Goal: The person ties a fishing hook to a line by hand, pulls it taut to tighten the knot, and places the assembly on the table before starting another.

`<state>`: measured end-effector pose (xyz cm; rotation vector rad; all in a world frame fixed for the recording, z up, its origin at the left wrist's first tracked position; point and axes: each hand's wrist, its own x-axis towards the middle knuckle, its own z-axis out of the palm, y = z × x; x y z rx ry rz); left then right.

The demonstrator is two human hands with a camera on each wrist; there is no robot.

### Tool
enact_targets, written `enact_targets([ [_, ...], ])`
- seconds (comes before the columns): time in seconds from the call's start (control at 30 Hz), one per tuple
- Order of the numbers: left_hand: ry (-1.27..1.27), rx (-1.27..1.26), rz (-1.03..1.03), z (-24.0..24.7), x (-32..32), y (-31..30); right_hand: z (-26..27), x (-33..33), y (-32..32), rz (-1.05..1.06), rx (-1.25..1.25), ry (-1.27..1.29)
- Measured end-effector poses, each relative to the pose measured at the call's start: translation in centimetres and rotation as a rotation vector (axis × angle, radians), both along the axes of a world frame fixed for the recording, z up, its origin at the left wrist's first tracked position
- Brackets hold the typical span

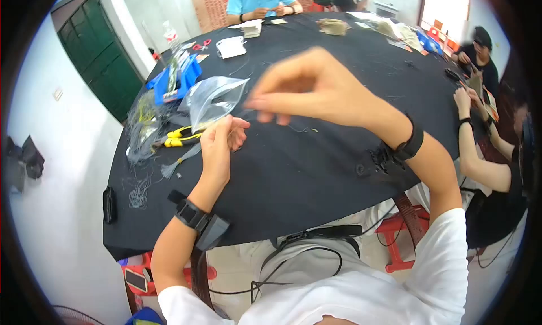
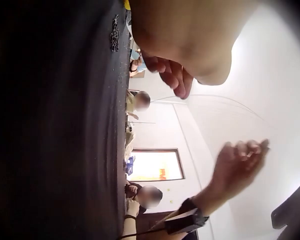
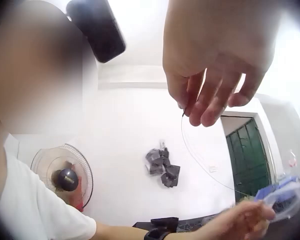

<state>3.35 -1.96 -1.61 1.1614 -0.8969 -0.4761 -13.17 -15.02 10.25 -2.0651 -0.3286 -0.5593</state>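
A thin pale thread arcs between my two hands. My right hand, blurred and raised above the table, pinches one end of it between thumb and index finger. A small dark tip shows at that pinch in the right wrist view. Lower and to the left, my left hand holds the other end with thumb against fingers; what else lies in that grip is hidden. Just beyond the left hand stands an open clear plastic bag. Yellow-handled pliers and a grey tassel lie beside it.
A black cloth covers the round table. Tangled thread, a blue bag and a black case lie along the left side. Other people sit across and to the right, near stacked pieces.
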Motion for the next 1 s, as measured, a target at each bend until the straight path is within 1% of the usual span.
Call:
enact_targets([
  [0.03, 0.022, -0.043, 0.072, -0.3, 0.7, 0.0, -1.5, 0.0, -0.9, -0.012, 0.108, 0.12],
  [0.1, 0.027, -0.136, 0.174, -0.4, 1.9, -0.1, -4.4, 0.0, -2.1, -0.185, 0.192, 0.366],
  [0.13, 0.032, -0.168, 0.224, -0.9, 2.3, -0.1, -6.3, 0.2, -2.9, -0.177, 0.253, 0.383],
  [0.17, 0.019, -0.121, 0.202, -1.1, 2.9, 0.3, -8.1, 0.3, -3.5, -0.172, 0.32, 0.405],
  [0.2, -0.003, -0.075, 0.241, -1.2, 2.9, 0.1, -9.6, 0.4, -3.8, -0.166, 0.363, 0.438],
  [0.23, -0.028, -0.032, 0.277, -1.0, 2.5, -0.2, -10.5, 0.5, -3.9, -0.157, 0.352, 0.456],
  [0.33, -0.184, 0.07, 0.102, -0.3, 1.2, -0.4, -11.7, 0.2, -3.6, -0.115, 0.344, 0.499],
  [0.43, -0.368, 0.2, -0.079, 0.5, -0.7, -0.2, -11.5, -0.1, -3.3, -0.143, 0.353, 0.444],
  [0.47, -0.352, 0.206, -0.166, 0.1, -0.6, -0.3, -11.6, -0.1, -3.3, -0.101, 0.379, 0.394],
  [0.5, -0.344, 0.223, -0.237, -0.3, -0.8, -0.3, -11.7, -0.1, -3.3, -0.103, 0.362, 0.382],
  [0.57, -0.26, 0.242, -0.309, -0.4, -1.6, -0.4, -12.2, 0.1, -3.3, -0.117, 0.329, 0.349],
  [0.6, -0.322, 0.316, -0.311, -0.1, -1.6, -0.2, -12.5, 0.2, -2.9, -0.121, 0.361, 0.271],
  [0.67, -0.45, 0.456, -0.314, 0.3, -1.1, 0.0, -12.6, 0.2, -2.8, -0.168, 0.267, 0.279],
  [0.77, -0.605, 0.418, -0.24, -0.5, -0.8, -0.2, -12.5, 0.1, -2.3, -0.227, 0.149, 0.33],
  [0.9, -0.605, 0.422, -0.237, -0.3, -0.6, 0.0, -12.4, 0.2, -2.4, -0.301, 0.047, 0.395],
  [0.97, -0.608, 0.404, -0.273, -0.3, -0.7, 0.0, -12.6, 0.4, -2.5, -0.281, 0.082, 0.356],
  [1.0, -0.616, 0.433, -0.275, -0.1, -0.7, 0.1, -12.7, 0.3, -2.5, -0.273, 0.101, 0.339],
])
